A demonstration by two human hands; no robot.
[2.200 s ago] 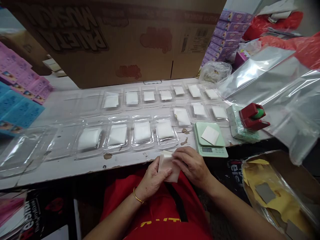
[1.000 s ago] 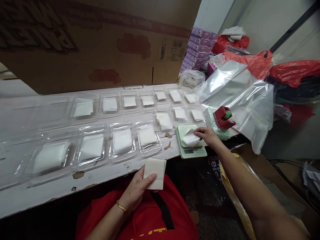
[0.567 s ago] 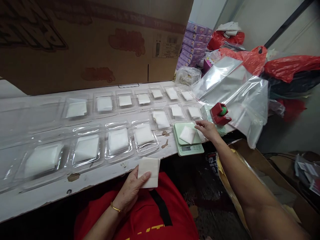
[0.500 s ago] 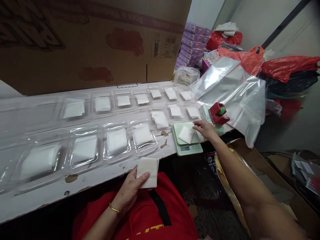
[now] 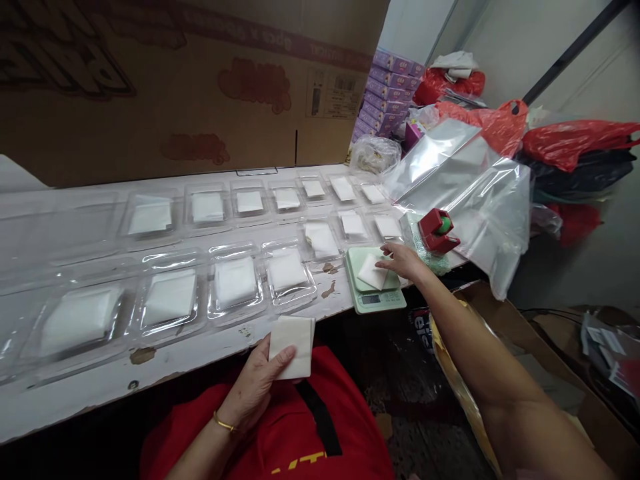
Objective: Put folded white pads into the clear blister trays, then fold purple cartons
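My left hand point(image 5: 257, 373) is closed around a small stack of white folded sheets point(image 5: 293, 347), thumb on top, just off the table's front edge. Over the pale green digital scale point(image 5: 375, 302) reaches my right hand point(image 5: 403, 261), its fingers apart. Its lower fingertip is at a white folded sheet point(image 5: 369, 272) lying askew on the weighing plate; whether it presses on the sheet I cannot tell. Left of the scale, clear plastic trays point(image 5: 235, 283) in rows hold similar white squares. The scale's display digits are too small to read.
Behind the white table point(image 5: 190, 343) stands a large cardboard box point(image 5: 200, 87). A red tape dispenser point(image 5: 435, 233) sits right of the scale, by clear plastic sheets point(image 5: 475, 180). Purple boxes point(image 5: 383, 97) are stacked at the back. An open carton point(image 5: 540, 353) lies below right.
My right hand has shifted slightly left over the scale, and a finger now reaches the sheet there. My left hand keeps its stack, almost in the same place.
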